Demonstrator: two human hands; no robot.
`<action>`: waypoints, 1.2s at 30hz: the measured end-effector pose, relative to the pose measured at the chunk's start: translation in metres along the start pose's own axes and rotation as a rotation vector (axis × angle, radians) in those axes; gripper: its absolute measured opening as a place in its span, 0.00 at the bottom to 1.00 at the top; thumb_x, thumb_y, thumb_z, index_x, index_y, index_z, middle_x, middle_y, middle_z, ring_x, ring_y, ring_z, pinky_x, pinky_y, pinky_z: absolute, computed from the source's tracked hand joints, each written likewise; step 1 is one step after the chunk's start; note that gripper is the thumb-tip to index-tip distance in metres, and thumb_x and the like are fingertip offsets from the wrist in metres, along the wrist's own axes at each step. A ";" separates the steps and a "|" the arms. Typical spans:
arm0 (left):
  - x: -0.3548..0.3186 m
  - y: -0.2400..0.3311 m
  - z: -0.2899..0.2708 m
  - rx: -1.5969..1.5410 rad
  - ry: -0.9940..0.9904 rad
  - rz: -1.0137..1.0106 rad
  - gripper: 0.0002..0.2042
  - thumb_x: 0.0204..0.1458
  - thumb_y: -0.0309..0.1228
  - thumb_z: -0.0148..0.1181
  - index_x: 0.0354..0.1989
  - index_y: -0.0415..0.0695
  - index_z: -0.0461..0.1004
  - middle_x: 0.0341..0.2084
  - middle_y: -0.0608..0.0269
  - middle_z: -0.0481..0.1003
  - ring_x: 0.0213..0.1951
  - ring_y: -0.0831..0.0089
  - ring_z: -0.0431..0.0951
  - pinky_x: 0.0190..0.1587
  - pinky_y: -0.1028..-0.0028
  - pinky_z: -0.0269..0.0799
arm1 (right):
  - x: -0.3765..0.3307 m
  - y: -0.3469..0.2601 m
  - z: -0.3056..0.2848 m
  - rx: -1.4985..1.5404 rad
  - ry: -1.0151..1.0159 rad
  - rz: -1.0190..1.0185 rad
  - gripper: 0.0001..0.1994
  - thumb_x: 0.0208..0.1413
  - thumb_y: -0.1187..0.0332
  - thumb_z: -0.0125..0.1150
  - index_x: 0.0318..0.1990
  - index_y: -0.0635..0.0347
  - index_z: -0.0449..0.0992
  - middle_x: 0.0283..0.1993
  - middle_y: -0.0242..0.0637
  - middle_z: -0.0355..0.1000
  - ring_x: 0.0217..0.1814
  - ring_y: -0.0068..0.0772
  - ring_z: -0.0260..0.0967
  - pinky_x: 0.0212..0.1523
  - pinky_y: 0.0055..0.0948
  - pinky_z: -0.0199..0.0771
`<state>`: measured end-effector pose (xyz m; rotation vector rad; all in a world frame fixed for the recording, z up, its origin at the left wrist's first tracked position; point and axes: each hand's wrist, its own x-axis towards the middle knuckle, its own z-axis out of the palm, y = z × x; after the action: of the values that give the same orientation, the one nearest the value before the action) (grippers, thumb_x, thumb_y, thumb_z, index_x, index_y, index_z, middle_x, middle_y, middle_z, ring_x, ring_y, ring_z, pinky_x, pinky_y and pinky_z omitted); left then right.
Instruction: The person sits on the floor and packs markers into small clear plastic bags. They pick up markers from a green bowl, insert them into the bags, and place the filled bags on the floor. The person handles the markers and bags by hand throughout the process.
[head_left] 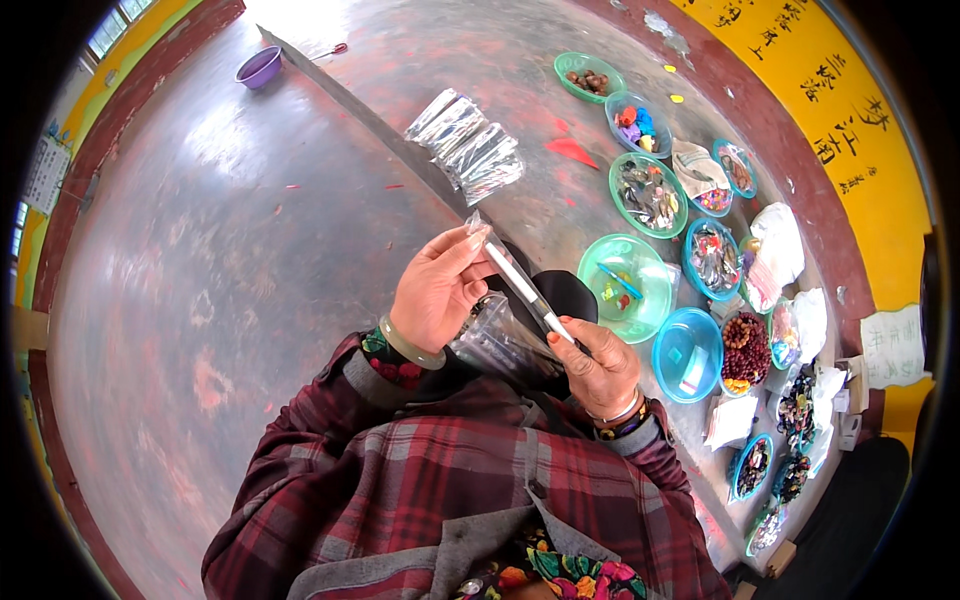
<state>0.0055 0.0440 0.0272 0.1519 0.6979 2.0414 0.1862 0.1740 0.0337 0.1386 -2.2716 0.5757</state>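
A slim white pen [515,275] with a dark grey section slants between my hands over my lap. At its upper end, the fingers of my left hand [435,285] pinch a clear plastic sleeve [476,224] that seems to wrap the pen. My right hand [605,368] grips the lower end between thumb and fingers. A clear plastic bag [500,345] lies across my lap under the pen, its contents hard to make out. Ahead of my hands, a pile of slim, plastic-wrapped pieces [467,146] rests on the floor.
On the right stand several basins, including a light green basin [655,290] with small packets, a blue basin [672,385], and a green basin [625,210] of mixed small items. Dark red beads [752,365] lie behind them. A purple basin [259,68] stands far left.
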 end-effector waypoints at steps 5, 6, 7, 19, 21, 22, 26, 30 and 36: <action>0.001 0.004 0.005 0.004 -0.027 0.066 0.09 0.56 0.27 0.49 0.40 0.36 0.72 0.34 0.54 0.75 0.41 0.62 0.76 0.35 0.79 0.74 | -0.002 -0.001 0.002 -0.038 -0.029 0.040 0.13 0.41 0.80 0.63 0.38 0.60 0.76 0.37 0.41 0.72 0.35 0.37 0.73 0.33 0.26 0.74; 0.001 0.005 0.008 0.016 -0.039 0.095 0.09 0.56 0.26 0.49 0.40 0.36 0.72 0.34 0.54 0.75 0.41 0.61 0.76 0.36 0.78 0.74 | -0.001 -0.001 0.002 -0.046 -0.040 0.060 0.14 0.40 0.81 0.62 0.39 0.60 0.76 0.38 0.41 0.71 0.36 0.37 0.72 0.33 0.27 0.74; 0.000 0.005 0.011 0.021 -0.023 0.104 0.09 0.56 0.26 0.49 0.40 0.36 0.72 0.34 0.54 0.75 0.42 0.61 0.76 0.38 0.77 0.75 | -0.002 0.000 0.003 -0.029 -0.032 0.075 0.16 0.40 0.83 0.60 0.40 0.61 0.76 0.38 0.42 0.71 0.36 0.38 0.72 0.33 0.27 0.74; -0.012 -0.003 0.042 0.392 -0.143 0.176 0.08 0.55 0.22 0.49 0.40 0.32 0.71 0.36 0.52 0.74 0.44 0.59 0.75 0.42 0.71 0.76 | 0.053 0.007 -0.019 0.434 -0.002 0.512 0.19 0.41 0.74 0.64 0.45 0.62 0.72 0.44 0.40 0.69 0.39 0.31 0.68 0.35 0.24 0.68; -0.013 -0.007 0.045 0.499 -0.188 0.182 0.08 0.54 0.21 0.50 0.40 0.32 0.70 0.36 0.52 0.74 0.43 0.61 0.75 0.41 0.72 0.76 | 0.068 0.006 -0.026 0.504 -0.078 0.509 0.19 0.41 0.73 0.65 0.45 0.62 0.72 0.43 0.39 0.69 0.38 0.29 0.67 0.35 0.23 0.68; -0.013 -0.007 0.048 0.526 -0.210 0.158 0.07 0.53 0.20 0.51 0.40 0.32 0.71 0.35 0.55 0.73 0.40 0.67 0.76 0.40 0.75 0.76 | 0.075 0.000 -0.028 0.574 -0.059 0.576 0.15 0.41 0.73 0.66 0.41 0.61 0.75 0.39 0.35 0.70 0.36 0.23 0.66 0.33 0.21 0.67; -0.012 -0.009 0.048 0.694 -0.294 0.154 0.06 0.51 0.22 0.56 0.36 0.35 0.73 0.30 0.63 0.74 0.34 0.81 0.74 0.36 0.80 0.73 | 0.077 0.003 -0.030 0.620 -0.150 0.542 0.04 0.45 0.77 0.62 0.31 0.61 0.77 0.33 0.31 0.70 0.31 0.18 0.65 0.30 0.18 0.64; -0.011 -0.006 0.055 0.707 -0.336 0.121 0.06 0.51 0.24 0.56 0.36 0.35 0.74 0.30 0.64 0.75 0.33 0.82 0.74 0.34 0.81 0.72 | 0.072 0.005 -0.027 0.873 -0.001 0.600 0.03 0.48 0.78 0.60 0.31 0.63 0.76 0.31 0.29 0.71 0.30 0.16 0.65 0.29 0.16 0.62; -0.012 0.001 0.065 0.749 -0.323 0.045 0.06 0.54 0.22 0.51 0.36 0.35 0.73 0.31 0.60 0.74 0.32 0.78 0.74 0.33 0.81 0.71 | 0.068 0.004 -0.028 1.067 0.066 0.828 0.03 0.52 0.74 0.57 0.32 0.63 0.76 0.28 0.28 0.72 0.29 0.15 0.65 0.29 0.16 0.61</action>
<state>0.0355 0.0610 0.0835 0.9094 1.2185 1.6464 0.1565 0.1959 0.0979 -0.3199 -1.6460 2.1260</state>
